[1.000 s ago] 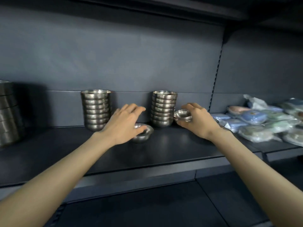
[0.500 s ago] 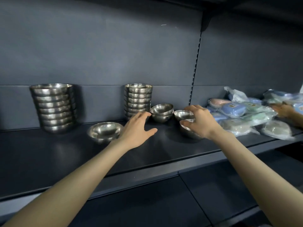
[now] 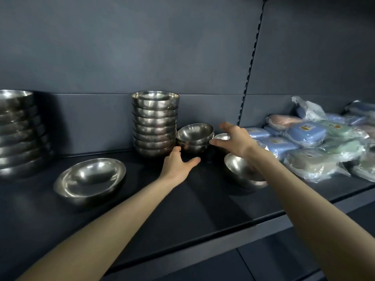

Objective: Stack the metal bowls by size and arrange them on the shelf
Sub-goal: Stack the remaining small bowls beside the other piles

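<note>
Moved: left hand (image 3: 178,165) brought to two-bowl pile (image 3: 194,136); right hand (image 3: 233,138) emptied.
Grip: both hands spread apart, nothing held.
Done: tall stack (image 3: 155,122) and left stack (image 3: 18,130) judged built.
Left: wide bowl (image 3: 90,179) and right bowl (image 3: 243,171) unstacked.

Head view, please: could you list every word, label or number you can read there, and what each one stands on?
No text can be read.
Orange labels on the plastic-wrapped packs: too small and blurred to read.
Metal bowls and shelf: no text visible.
</note>
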`<state>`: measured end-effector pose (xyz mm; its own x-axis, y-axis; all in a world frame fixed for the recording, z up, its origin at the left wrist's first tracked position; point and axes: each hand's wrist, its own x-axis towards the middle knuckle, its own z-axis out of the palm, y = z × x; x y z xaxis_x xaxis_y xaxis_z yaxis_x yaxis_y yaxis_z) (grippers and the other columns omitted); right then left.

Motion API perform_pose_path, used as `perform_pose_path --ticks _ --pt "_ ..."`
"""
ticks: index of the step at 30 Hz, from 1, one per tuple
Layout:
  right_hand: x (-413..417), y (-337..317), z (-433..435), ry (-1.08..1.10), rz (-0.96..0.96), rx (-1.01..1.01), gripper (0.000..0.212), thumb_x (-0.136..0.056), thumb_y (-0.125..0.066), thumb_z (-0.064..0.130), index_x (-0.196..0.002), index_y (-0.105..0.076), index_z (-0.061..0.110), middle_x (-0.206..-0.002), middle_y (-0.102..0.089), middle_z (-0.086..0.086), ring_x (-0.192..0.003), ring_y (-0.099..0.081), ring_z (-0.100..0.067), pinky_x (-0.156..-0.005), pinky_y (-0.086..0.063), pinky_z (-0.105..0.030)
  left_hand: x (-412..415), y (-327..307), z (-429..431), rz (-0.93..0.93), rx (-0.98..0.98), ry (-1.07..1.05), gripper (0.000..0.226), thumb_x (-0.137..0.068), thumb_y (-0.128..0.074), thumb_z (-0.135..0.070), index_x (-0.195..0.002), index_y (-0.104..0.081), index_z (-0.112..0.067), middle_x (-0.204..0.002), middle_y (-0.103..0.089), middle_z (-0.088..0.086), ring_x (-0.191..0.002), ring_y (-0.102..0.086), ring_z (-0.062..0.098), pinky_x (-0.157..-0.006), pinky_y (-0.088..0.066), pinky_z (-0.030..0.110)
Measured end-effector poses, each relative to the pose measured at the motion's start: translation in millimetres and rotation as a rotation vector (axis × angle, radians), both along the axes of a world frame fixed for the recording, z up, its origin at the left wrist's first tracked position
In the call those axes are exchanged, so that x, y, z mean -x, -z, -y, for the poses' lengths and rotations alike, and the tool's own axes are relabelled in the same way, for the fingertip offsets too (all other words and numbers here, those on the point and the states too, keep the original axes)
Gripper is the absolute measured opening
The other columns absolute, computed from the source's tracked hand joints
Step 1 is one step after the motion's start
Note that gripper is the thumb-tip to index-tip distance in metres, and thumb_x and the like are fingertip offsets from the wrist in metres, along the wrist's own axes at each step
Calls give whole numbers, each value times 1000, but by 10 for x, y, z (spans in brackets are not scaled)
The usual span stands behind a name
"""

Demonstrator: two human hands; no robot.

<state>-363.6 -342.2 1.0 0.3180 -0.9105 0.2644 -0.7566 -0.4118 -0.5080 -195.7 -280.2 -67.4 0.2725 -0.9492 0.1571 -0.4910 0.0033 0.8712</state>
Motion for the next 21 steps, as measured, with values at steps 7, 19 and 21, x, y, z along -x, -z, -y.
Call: perform_pose_path --ticks 7,19,21 --pt "-86 46 344 -117 42 -81 72 -83 -72 39 -144 -40 20 -141 -51 -3 -130 -47 -22 -101 -37 -27 26 80 233 -113 -25 -51 86 -84 -70 -36 -148 -23 -4 -148 -38 13 -133 -42 24 -108 -38 33" --pt "-83 80 383 -104 101 -91 58 -77 -78 38 -124 -60 9 -113 -67 -10 -113 -59 -21 -97 -46 -30 24 20 210 -260 -23 -31 61 -87 -68 -16 -137 -39 2 -138 -49 13 -115 -54 14 -92 -36 21" --pt "-61 87 342 -86 114 -83 61 -74 -80 40 -123 -61 9 -112 -67 -9 -111 -60 -20 -96 -47 -29 27 22 179 -276 -17 -22 56 -87 -68 -13 -134 -42 3 -128 -56 8 -102 -54 9 -87 -38 20"
